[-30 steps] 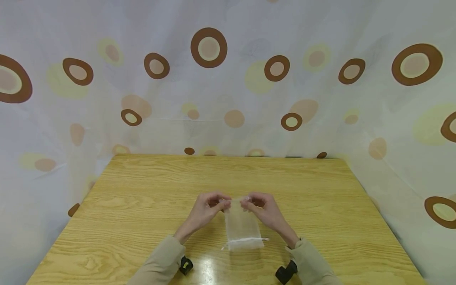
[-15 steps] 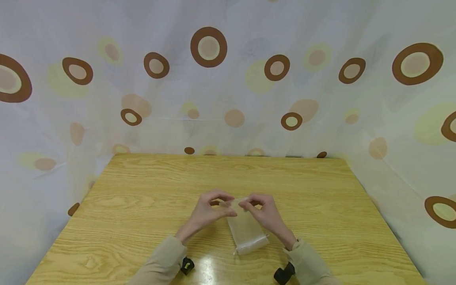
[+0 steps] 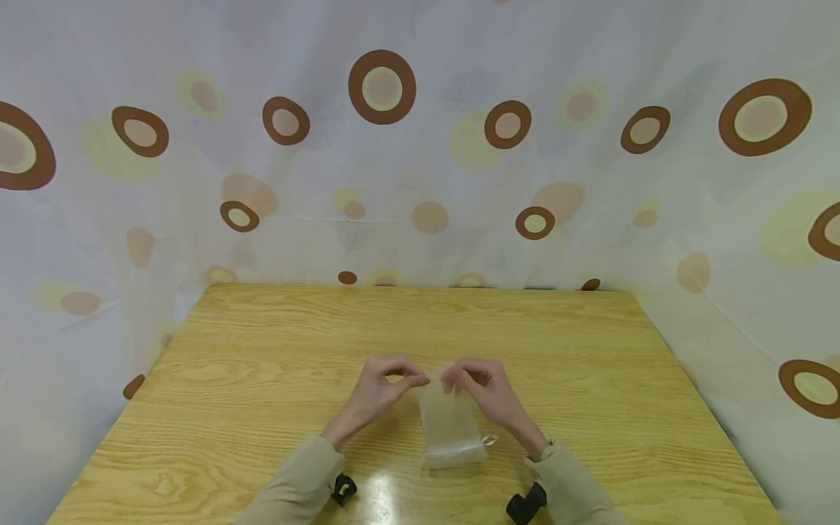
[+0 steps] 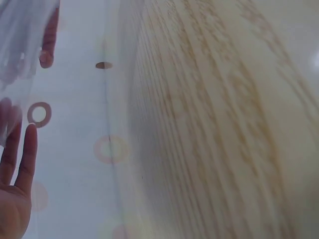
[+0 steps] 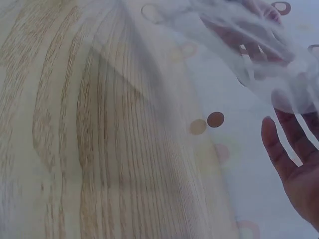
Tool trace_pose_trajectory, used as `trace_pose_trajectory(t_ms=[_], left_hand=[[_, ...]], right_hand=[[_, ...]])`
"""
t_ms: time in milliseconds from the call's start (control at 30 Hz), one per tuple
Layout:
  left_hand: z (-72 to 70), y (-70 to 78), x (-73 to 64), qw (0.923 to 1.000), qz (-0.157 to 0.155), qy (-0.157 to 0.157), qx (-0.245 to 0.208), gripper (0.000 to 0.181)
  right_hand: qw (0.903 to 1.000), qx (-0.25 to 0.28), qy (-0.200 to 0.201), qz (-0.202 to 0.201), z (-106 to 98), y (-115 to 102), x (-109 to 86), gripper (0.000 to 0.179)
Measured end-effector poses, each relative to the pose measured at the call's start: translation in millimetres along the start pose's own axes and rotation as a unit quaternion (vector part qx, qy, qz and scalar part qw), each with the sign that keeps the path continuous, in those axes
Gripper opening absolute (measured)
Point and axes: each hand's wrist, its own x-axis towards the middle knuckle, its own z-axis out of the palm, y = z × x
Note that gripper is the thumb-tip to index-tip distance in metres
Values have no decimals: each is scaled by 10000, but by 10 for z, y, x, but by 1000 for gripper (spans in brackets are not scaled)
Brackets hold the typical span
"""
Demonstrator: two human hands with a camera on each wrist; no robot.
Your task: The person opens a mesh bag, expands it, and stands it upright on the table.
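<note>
A sheer white drawstring pouch (image 3: pixel 451 426) hangs between my hands over the table, its ribbon-threaded end pointing down towards me. My left hand (image 3: pixel 383 383) pinches its upper left edge between thumb and forefinger. On the other side my right hand (image 3: pixel 487 386) pinches the upper edge, the fingertips slightly blurred. Seen from the left wrist, the clear fabric (image 4: pixel 17 35) covers part of the fingers. In the right wrist view the thin pouch (image 5: pixel 239 35) slants across the top, with a ribbon loop at its end and fingers showing through the material.
The hands are over a wooden table (image 3: pixel 295 328) with a light glare near its front. A pale curtain (image 3: pixel 420 168) with brown ring patterns surrounds its back and sides. Black wrist devices (image 3: pixel 527 503) sit at both beige sleeves (image 3: pixel 298 474).
My left thumb and forefinger spread apart half a second ago and are together again at the edge. The pouch's lower end swung right, then partly back left.
</note>
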Motion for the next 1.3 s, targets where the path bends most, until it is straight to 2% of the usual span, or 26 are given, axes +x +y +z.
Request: trace_pose_trajectory(t_ms=[67,167,233,300,467,600,700,800,1067,1300], left_hand=[[-6,-10,-1,9999,102,36,76,6],[-10,-28,-5,9994,233,112,209,7],[-10,-34,-8,9983,355,199,412,5],[-5,-41,-13,9969,437,312,574,6],[14,-33,-18,9937,446,665,783,9],[16,-41,-6,9940,582,703,598,17],[27,-49,9,9934,834,612,505,16],[38,-42,17,9916,993,567,596,14],[45,-18,7,9929,579,573,864,12],[49,-29,-3,9920,546,393,1067,13]], right_hand=[[9958,789,-154,438,-23,-2,-4,38],[9768,1869,-340,987,-44,-10,-7,44],[9660,2237,-405,1233,-46,-13,-8,40],[9622,2326,-440,1348,-42,-16,-13,34],[9732,1787,-494,1357,-41,9,-26,27],[9841,921,-294,1488,-10,-1,-16,28],[9841,280,-11,1753,36,-36,4,24],[9832,-81,222,1812,72,-51,16,22],[9863,-106,524,1560,127,-57,43,19],[9898,-60,342,1380,116,-102,32,20]])
